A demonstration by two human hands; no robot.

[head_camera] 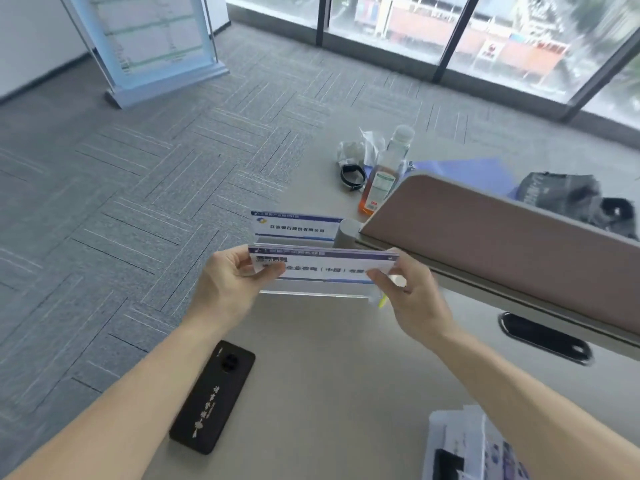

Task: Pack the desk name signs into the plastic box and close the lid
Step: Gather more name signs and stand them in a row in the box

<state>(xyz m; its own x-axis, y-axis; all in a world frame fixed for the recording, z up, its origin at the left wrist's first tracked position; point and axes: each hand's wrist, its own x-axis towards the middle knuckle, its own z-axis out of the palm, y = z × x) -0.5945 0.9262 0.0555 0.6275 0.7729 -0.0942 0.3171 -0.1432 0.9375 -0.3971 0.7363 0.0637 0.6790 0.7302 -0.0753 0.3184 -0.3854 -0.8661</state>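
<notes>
A clear acrylic desk name sign [323, 268] with a white and blue paper insert is held just above the beige desk [346, 375]. My left hand [230, 285] pinches its left end and my right hand [407, 292] pinches its right end. Behind it a second name sign [296, 228] stands upright near the desk's far left edge. At the bottom right corner a clear plastic box [467, 445] with papers inside is partly cut off by the frame.
A black phone [213, 398] lies face down at the desk's left edge. A bottle with orange liquid [382, 174], a black wristband [352, 176] and crumpled plastic sit farther back. A pink partition panel [485, 230] runs along the right, with a black cable slot [543, 337] below it.
</notes>
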